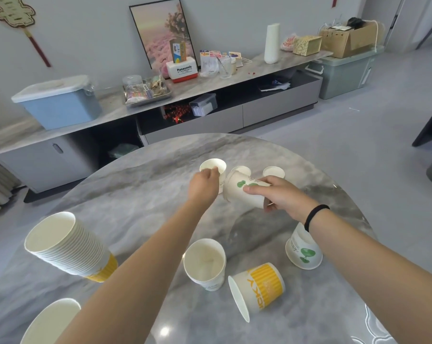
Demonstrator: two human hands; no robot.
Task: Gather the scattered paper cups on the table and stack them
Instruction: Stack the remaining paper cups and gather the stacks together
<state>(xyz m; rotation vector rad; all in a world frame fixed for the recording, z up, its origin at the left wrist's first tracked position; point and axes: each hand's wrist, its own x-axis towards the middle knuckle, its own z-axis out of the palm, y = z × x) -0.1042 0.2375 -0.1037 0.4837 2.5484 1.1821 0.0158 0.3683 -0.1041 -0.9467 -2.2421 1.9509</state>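
Head view, right hand (282,194) gripping tilted cup (242,188), left hand (205,183) pinching upright cup's rim (213,165) (fingertips hidden), bottom-left cup (51,321) cut off.

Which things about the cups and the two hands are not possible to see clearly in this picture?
- Head view: the left hand covers the near side of the far cup; its grip is unclear.
- The cup under the wrist is partly hidden by the right forearm.
- The corner cup is cut off by the bottom edge.
- The tall stack: count unreadable.

Marble table (140,194) bearing paper cups (205,263).
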